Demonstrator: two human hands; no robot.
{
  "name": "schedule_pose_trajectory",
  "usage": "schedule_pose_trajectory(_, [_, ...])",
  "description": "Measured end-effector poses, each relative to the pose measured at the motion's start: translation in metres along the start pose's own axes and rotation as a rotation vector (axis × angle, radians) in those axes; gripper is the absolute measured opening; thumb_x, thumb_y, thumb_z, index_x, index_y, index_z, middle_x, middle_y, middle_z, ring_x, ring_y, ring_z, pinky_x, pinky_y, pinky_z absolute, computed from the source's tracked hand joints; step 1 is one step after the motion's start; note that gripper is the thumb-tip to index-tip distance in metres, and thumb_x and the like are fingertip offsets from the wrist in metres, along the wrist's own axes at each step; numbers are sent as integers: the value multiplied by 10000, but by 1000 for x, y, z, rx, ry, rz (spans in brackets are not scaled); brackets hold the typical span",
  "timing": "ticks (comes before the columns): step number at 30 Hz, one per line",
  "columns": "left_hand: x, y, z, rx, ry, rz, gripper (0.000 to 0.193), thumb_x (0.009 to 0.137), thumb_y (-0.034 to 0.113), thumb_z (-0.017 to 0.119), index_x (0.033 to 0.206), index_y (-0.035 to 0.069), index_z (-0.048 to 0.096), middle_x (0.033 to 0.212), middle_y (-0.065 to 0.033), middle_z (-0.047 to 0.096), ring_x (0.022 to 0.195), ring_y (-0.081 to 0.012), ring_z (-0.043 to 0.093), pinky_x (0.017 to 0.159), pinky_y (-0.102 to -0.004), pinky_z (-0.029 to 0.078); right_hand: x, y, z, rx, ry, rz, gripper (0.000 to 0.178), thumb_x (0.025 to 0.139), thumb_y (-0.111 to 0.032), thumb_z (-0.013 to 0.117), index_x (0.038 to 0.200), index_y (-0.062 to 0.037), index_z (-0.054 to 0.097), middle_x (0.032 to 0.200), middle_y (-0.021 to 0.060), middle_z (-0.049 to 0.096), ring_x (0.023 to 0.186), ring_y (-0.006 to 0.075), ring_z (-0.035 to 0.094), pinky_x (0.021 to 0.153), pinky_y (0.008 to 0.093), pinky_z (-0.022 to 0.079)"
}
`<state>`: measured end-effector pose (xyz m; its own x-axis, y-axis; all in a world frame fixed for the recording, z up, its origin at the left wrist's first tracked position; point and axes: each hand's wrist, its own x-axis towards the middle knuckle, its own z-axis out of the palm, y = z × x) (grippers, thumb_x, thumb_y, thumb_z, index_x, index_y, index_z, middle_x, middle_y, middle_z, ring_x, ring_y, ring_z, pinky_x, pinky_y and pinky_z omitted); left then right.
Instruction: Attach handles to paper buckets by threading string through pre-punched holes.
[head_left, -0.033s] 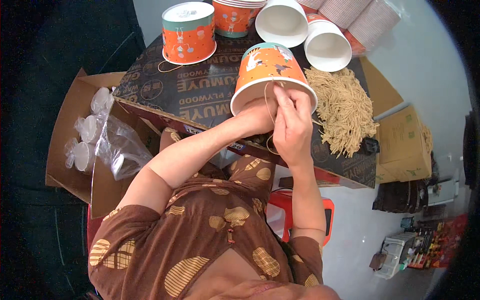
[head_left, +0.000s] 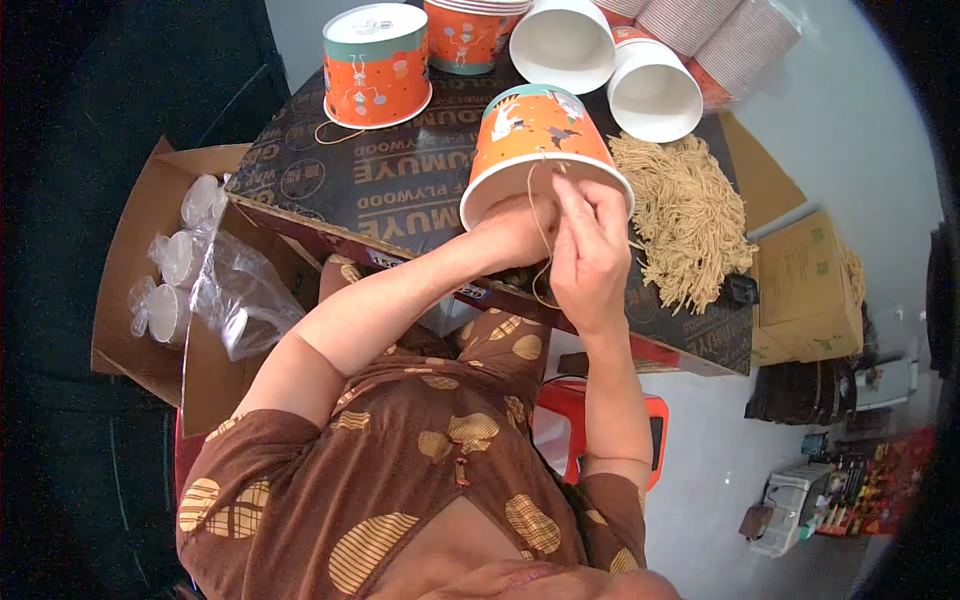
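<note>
An orange paper bucket (head_left: 540, 132) with a green band and cartoon figures is tilted so its white-rimmed mouth faces me. My left hand (head_left: 518, 234) reaches inside that mouth, and its fingers are hidden there. At the rim, my right hand (head_left: 592, 255) pinches with thumb and forefinger on a thin tan string (head_left: 534, 195). The string loops down from the rim past my left wrist. Where it passes through or meets the bucket wall is too small to make out.
A pile of tan strings (head_left: 690, 220) lies right of the bucket on the dark plywood table (head_left: 400, 180). Behind stand an upside-down bucket (head_left: 375, 85) with a string beside it and several white-mouthed buckets (head_left: 655, 95). An open carton (head_left: 130, 240) with bagged lids stands left.
My right fingers have shifted very slightly at the bucket's rim. All else looks the same.
</note>
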<state>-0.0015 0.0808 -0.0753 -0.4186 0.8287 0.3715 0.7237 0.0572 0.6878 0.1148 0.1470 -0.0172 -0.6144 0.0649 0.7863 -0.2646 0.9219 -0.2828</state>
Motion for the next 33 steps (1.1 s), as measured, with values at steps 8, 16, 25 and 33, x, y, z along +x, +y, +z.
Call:
schedule_pose_trajectory(8, [0, 3, -3, 70, -77, -223, 106, 750, 88, 602, 709, 2, 647, 655, -159, 637, 625, -255, 642, 598, -390, 489, -31, 6, -17, -40, 129, 363, 108, 870, 3, 573, 963, 17, 627, 836, 144, 607, 736, 283, 613, 637, 362, 490])
schedule_pose_trajectory(16, [2, 8, -8, -5, -129, -228, 152, 744, 103, 571, 737, -12, 670, 699, -217, 645, 690, -351, 660, 647, -434, 502, -65, 7, -4, -376, -107, 474, 133, 853, -137, 638, 909, -28, 589, 846, 139, 568, 810, 335, 588, 699, 431, 476])
schedule_pose_trajectory(25, [6, 3, -11, -34, -119, -210, 125, 739, 109, 629, 693, -3, 655, 582, -96, 600, 560, -162, 582, 545, -343, 458, -66, 7, 6, -482, -223, 419, 96, 851, -75, 587, 819, -16, 519, 815, 153, 539, 786, 339, 564, 695, 435, 462])
schedule_pose_trajectory(33, [9, 6, -14, -97, -140, -257, 171, 758, 146, 632, 681, -6, 638, 562, -68, 559, 533, -133, 514, 512, -343, 417, -65, -2, 10, -321, -195, 359, 115, 869, -61, 565, 918, 10, 489, 795, 170, 566, 763, 352, 582, 688, 450, 465])
